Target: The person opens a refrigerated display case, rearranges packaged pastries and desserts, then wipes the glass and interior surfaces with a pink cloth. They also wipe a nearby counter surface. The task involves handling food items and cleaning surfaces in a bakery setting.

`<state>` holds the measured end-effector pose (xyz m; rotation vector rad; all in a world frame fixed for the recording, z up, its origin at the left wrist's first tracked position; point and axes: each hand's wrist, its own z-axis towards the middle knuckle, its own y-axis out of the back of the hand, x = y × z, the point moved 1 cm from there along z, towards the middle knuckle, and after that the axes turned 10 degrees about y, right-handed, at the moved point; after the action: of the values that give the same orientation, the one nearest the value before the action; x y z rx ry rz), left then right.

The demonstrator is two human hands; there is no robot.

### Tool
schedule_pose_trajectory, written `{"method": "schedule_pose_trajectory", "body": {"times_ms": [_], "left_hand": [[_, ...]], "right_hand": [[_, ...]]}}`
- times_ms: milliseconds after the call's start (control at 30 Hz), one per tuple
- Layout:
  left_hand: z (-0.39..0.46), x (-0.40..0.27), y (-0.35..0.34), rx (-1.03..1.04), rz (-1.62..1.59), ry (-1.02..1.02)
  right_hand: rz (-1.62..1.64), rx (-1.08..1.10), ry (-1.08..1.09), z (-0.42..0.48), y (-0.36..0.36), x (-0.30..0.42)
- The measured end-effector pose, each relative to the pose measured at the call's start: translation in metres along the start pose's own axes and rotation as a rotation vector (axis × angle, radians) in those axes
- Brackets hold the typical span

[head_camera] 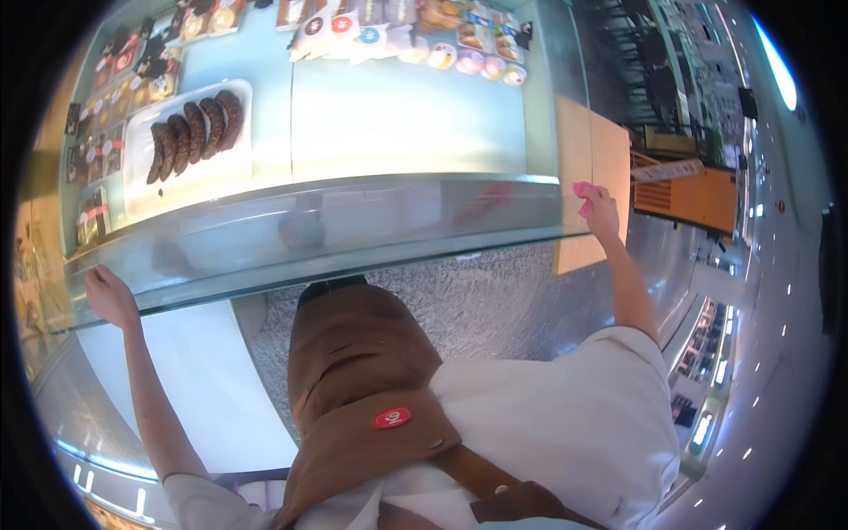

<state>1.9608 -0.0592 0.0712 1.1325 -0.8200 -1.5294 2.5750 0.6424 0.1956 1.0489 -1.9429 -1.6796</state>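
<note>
A long glass panel [371, 232] runs along the near side of a lit display case, before my body. My left hand [111, 296] is at the panel's left end with fingers curled at the glass; they are partly turned from view. At the right end, my right hand [603, 213] has a pink cloth [584, 192] bunched in its fingers, close to the glass edge. Behind the panel, a white tray [232, 182] bears several dark, curved, chocolate-coloured pastries [193, 132]. A dark crumb lies near the tray's front.
Packaged sweets [106, 156] line the case's left side. Bagged goods [344, 33] and small round cups [470, 61] stand along the back. A wooden side panel [586, 248] borders the right. Below are a grey floor [490, 301] and a white panel [192, 384].
</note>
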Motion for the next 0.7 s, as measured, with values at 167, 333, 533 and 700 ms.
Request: {"method": "schedule_pose_trajectory", "body": {"times_ms": [167,333,533,700], "left_hand": [[-0.006,-0.011,-0.006,-0.002,0.014,-0.034],[0.004,0.004,0.003,-0.128,0.108,-0.121],[-0.043,-0.107,0.026,0.136,-0.085,-0.224],[-0.163,-0.288,0.035,0.362,-0.539,-0.458]], "right_hand": [[0.791,-0.280,-0.348,-0.164,-0.109,-0.102],[1.193,-0.266,-0.851,-0.273,-0.116,-0.014],[1.288,-0.299,-1.096,-0.353,-0.140,-0.014],[1.539,-0.335,-1.042,-0.316,-0.180,-0.075]]}}
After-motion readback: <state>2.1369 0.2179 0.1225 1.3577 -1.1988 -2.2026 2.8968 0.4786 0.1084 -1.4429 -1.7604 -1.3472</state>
